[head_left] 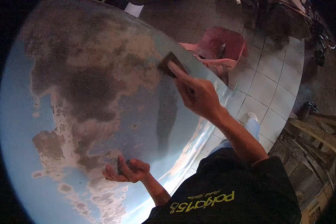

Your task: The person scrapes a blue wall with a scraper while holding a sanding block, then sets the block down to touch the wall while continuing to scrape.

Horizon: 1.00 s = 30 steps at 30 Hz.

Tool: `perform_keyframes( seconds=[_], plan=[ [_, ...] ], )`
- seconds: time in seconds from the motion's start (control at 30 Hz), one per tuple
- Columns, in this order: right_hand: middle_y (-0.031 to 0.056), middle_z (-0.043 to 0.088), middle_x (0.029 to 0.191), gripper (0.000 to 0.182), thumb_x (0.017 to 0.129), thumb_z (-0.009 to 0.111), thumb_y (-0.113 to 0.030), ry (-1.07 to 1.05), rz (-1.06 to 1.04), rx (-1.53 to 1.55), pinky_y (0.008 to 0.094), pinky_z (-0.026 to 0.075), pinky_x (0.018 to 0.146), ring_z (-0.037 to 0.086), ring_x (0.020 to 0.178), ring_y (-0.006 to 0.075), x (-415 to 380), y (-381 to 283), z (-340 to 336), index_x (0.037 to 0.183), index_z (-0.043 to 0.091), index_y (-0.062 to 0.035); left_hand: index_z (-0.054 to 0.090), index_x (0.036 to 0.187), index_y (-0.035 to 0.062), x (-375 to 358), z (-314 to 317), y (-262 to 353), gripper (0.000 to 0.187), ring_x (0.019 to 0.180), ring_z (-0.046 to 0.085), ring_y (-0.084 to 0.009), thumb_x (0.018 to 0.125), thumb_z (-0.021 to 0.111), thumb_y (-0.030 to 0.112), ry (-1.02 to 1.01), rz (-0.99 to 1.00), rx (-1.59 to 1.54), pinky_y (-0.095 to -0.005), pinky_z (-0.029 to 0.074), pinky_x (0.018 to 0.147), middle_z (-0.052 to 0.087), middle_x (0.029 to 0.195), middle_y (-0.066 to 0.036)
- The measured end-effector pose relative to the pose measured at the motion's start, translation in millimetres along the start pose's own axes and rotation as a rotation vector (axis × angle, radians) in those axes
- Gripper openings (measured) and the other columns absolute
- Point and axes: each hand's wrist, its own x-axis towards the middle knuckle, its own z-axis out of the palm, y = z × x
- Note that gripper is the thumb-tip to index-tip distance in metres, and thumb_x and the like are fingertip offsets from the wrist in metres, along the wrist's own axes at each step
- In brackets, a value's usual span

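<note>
My right hand (pixel 199 93) reaches over a large curved panel (pixel 145 112), which is light blue with patchy brown and grey areas. It grips a dark, flat rectangular pad (pixel 167 66), with a finger stretched along the top. The pad lies at the panel's upper right edge and looks to be touching it. Lower down, my left hand (pixel 128 171) is turned partly palm up over the panel, its fingers half curled. Something small and dark shows between those fingers, too dim to name.
Beyond the panel's edge stands a red plastic chair (pixel 220 44) on a pale tiled floor (pixel 272 82). Wooden pieces (pixel 310 142) lie at the right. My foot (pixel 252 116) shows beside the panel. A white sheet-like piece (pixel 133 9) is at the top edge.
</note>
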Motion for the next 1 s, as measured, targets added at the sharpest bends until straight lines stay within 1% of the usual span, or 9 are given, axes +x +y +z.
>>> perform_keyframes(
  seconds=[0.07,0.23,0.4,0.63,0.7,0.73,0.8,0.93,1.0],
  plan=[
    [0.0126,0.061,0.062,0.053,0.092,0.058,-0.018,-0.008,0.008,-0.005,0.0388,0.047,0.045,0.057,0.046,0.0239,-18,7,4,0.142,0.041,-0.0246,0.068,0.102,0.0057,1,1,2,0.032,0.135,0.031,-0.0383,0.089,0.051,0.03,0.006,-0.009,0.008,-0.063,0.011,0.11,0.048,0.129,-0.022],
    [0.0113,0.061,0.062,0.052,0.092,0.058,-0.021,-0.027,0.044,0.01,0.0363,0.047,0.044,0.057,0.046,0.0215,4,-2,2,0.141,0.041,-0.0239,0.069,0.101,0.0062,-3,2,1,0.031,0.135,0.03,-0.038,0.088,0.052,0.029,0.013,-0.04,0.03,-0.0639,0.012,0.11,0.049,0.128,-0.021],
    [0.0098,0.06,0.062,0.053,0.093,0.057,-0.022,-0.066,0.033,-0.025,0.0331,0.045,0.042,0.057,0.047,0.0192,-12,0,1,0.142,0.039,-0.0254,0.069,0.1,0.0069,-5,0,0,0.03,0.136,0.029,-0.0383,0.088,0.053,0.029,-0.026,-0.056,0.09,-0.0632,0.013,0.11,0.047,0.132,-0.02],
    [0.0114,0.06,0.063,0.054,0.092,0.058,-0.021,-0.027,0.001,-0.016,0.0347,0.046,0.043,0.059,0.048,0.0221,1,-5,-1,0.142,0.039,-0.025,0.069,0.099,0.0074,0,2,2,0.029,0.135,0.031,-0.0383,0.088,0.054,0.03,0.023,-0.047,0.054,-0.0627,0.013,0.11,0.048,0.131,-0.019],
    [0.0113,0.061,0.064,0.054,0.091,0.059,-0.02,-0.022,0.014,-0.015,0.0359,0.046,0.044,0.058,0.048,0.0232,-16,3,6,0.142,0.04,-0.0246,0.067,0.106,0.0072,5,-1,5,0.03,0.134,0.033,-0.0372,0.095,0.049,0.029,-0.027,0.019,0.066,-0.0618,0.013,0.11,0.043,0.137,-0.019],
    [0.0113,0.061,0.064,0.054,0.091,0.059,-0.02,-0.024,0.015,-0.013,0.0359,0.046,0.044,0.058,0.048,0.0232,-10,0,3,0.142,0.04,-0.0246,0.067,0.106,0.0072,3,-1,3,0.03,0.134,0.033,-0.0372,0.095,0.049,0.029,-0.029,0.02,0.068,-0.0618,0.013,0.11,0.043,0.137,-0.019],
    [0.0116,0.062,0.065,0.055,0.091,0.059,-0.02,-0.042,0.019,-0.017,0.0359,0.047,0.046,0.059,0.049,0.0235,4,-5,-1,0.142,0.04,-0.0253,0.069,0.1,0.0074,-5,1,-2,0.031,0.135,0.031,-0.0376,0.089,0.054,0.031,-0.004,-0.024,0.035,-0.0625,0.012,0.11,0.046,0.132,-0.019],
    [0.0114,0.062,0.065,0.055,0.091,0.06,-0.02,-0.003,-0.023,0.016,0.0362,0.048,0.046,0.059,0.05,0.0237,6,-4,0,0.142,0.039,-0.0245,0.069,0.101,0.0073,-3,1,0,0.032,0.135,0.03,-0.0381,0.089,0.053,0.032,0.007,-0.04,0.029,-0.063,0.011,0.11,0.046,0.133,-0.019],
    [0.0113,0.063,0.065,0.055,0.091,0.059,-0.02,-0.037,-0.043,-0.06,0.035,0.047,0.045,0.06,0.05,0.0231,-4,-1,-1,0.143,0.039,-0.0229,0.067,0.107,0.0068,0,-3,5,0.031,0.136,0.03,-0.037,0.094,0.05,0.029,-0.052,-0.014,0.095,-0.0623,0.014,0.11,0.042,0.138,-0.018]
  ],
)
